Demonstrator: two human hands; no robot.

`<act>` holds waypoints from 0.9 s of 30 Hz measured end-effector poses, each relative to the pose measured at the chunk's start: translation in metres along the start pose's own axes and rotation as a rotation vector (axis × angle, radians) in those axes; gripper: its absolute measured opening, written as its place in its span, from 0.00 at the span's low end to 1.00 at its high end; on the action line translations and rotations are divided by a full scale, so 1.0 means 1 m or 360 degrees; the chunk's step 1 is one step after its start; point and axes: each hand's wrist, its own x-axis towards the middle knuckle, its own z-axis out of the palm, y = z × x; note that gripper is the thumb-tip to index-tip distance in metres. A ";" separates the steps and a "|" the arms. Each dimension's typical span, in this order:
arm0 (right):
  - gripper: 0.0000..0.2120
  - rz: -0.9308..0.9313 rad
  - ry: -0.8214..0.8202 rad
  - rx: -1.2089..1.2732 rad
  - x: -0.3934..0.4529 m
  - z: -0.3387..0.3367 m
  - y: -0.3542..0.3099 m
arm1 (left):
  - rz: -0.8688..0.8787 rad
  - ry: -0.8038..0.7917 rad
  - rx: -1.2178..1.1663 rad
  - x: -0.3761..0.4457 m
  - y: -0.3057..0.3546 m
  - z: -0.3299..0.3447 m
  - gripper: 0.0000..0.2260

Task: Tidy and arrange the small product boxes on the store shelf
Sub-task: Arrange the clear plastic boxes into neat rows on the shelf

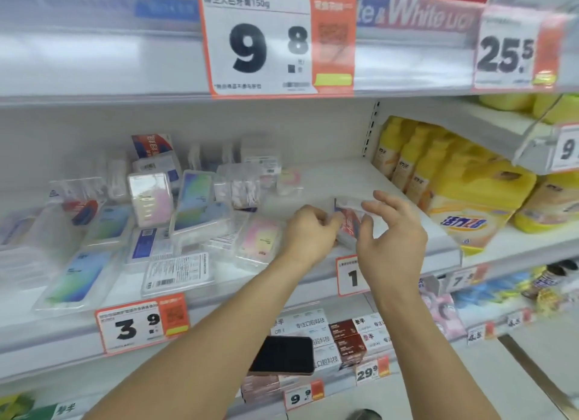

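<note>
Several small clear plastic product boxes [188, 200] lie jumbled on the middle white shelf [407, 206], some flat, some upright or tilted. A flat one shows its barcode label [177, 274] at the front edge. Both hands meet at the right end of the pile over a small clear box with a red and white insert [348, 220]. My left hand [310, 231] pinches its left side. My right hand [390, 231] holds its right side with thumb and forefinger, the other fingers spread.
Yellow detergent bottles and bags [463, 206] stand to the right of the boxes. Price tags [142, 322] hang along the shelf edges. A dark phone [283, 355] lies on toothpaste boxes on the shelf below. An upper shelf with a large price card [260, 40] overhangs.
</note>
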 end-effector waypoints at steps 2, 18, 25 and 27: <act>0.12 0.0073 -0.0136 -0.0084 0.003 0.002 0.010 | 0.0077 -0.0110 0.0305 0.004 0.007 0.006 0.17; 0.11 -0.0202 -0.0548 0.0143 -0.028 0.037 -0.056 | 0.0560 0.0315 0.1484 -0.043 -0.030 -0.160 0.32; 0.28 0.0027 -0.1064 -0.0235 -0.057 0.083 -0.106 | 0.0551 0.0421 0.1176 -0.051 -0.063 -0.208 0.23; 0.30 0.0043 -0.1120 -0.0372 -0.053 0.087 -0.109 | 0.0518 0.0557 0.1063 -0.054 -0.064 -0.218 0.22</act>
